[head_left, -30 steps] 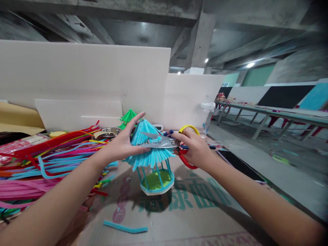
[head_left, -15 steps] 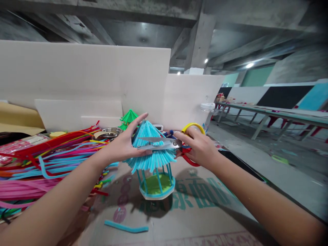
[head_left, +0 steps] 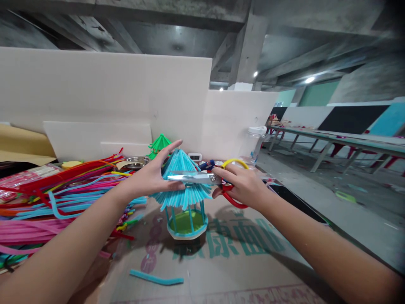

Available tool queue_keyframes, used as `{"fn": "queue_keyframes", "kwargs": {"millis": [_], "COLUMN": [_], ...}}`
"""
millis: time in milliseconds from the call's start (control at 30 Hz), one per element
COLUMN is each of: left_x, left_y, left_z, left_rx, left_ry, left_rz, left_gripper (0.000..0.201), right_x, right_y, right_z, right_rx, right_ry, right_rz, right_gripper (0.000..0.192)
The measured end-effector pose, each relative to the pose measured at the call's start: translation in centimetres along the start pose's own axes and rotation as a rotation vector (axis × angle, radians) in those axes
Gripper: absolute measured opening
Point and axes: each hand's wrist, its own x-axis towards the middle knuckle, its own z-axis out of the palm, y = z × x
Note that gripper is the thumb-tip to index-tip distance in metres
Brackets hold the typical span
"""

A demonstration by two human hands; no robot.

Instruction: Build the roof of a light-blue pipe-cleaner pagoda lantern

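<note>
A small pavilion model (head_left: 184, 198) made of light blue pipe cleaners, with a green floor, is lifted slightly above the cardboard sheet (head_left: 240, 261). My left hand (head_left: 151, 177) grips its conical roof from the left side. My right hand (head_left: 243, 185) holds scissors (head_left: 202, 178) with a yellow and a red handle loop. The blades lie closed across the front of the roof, pointing left toward my left thumb.
A pile of coloured pipe cleaners (head_left: 60, 198) fills the left of the table. A cut blue piece (head_left: 156, 278) lies on the cardboard near me. A green pavilion (head_left: 159, 144) and a clear plastic jar (head_left: 255, 141) stand behind, before white foam boards (head_left: 104, 97). A dark phone (head_left: 297, 204) lies right.
The scissor blades have gone from open to closed on the roof. The model has shifted slightly left and up in my left hand.
</note>
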Motion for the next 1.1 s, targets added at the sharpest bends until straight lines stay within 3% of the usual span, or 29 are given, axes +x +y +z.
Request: {"fn": "queue_keyframes", "kwargs": {"millis": [233,333,467,567,667,733,833,1000,1100], "left_x": [0.0,-0.2,-0.4,-0.6,-0.5,-0.2,0.2,0.5,0.6], "left_y": [-0.2,-0.6,-1.0,-0.9,-1.0,-1.3,-1.4,-0.4,0.0], "left_z": [-0.5,-1.4,-2.5,-2.8,-2.7,-2.4,-1.6,-0.3,0.1], "left_rx": [0.033,0.055,0.023,0.063,0.037,-0.053,-0.124,-0.091,-0.035], "left_ry": [0.014,0.022,-0.071,-0.127,-0.148,-0.122,0.022,0.131,0.188], "left_rz": [-0.06,-0.07,-0.047,-0.071,-0.065,-0.041,-0.02,0.029,0.05], "left_gripper": [0.109,0.109,0.109,0.107,0.103,0.084,0.054,0.048,0.048], "right_x": [0.7,1.1,0.6,-0.4,-1.4,-1.8,-1.9,-0.8,0.7], "right_y": [0.0,1.0,2.2,2.1,1.5,1.0,0.7,0.6,-0.6], "right_z": [-0.3,-0.6,0.5,2.6,4.7,5.5,6.0,4.7,2.6], "right_rx": [0.082,0.209,0.286,0.34,0.355,0.358,0.359,0.317,0.281], "right_ry": [0.033,0.027,-0.246,-0.47,-0.549,-0.568,-0.588,-0.548,-0.357], "right_rz": [0.031,0.216,0.523,0.539,0.509,0.487,0.452,0.396,0.424], "right_gripper": [0.053,0.046,0.042,0.041,0.037,0.042,0.051,0.039,0.026]}}
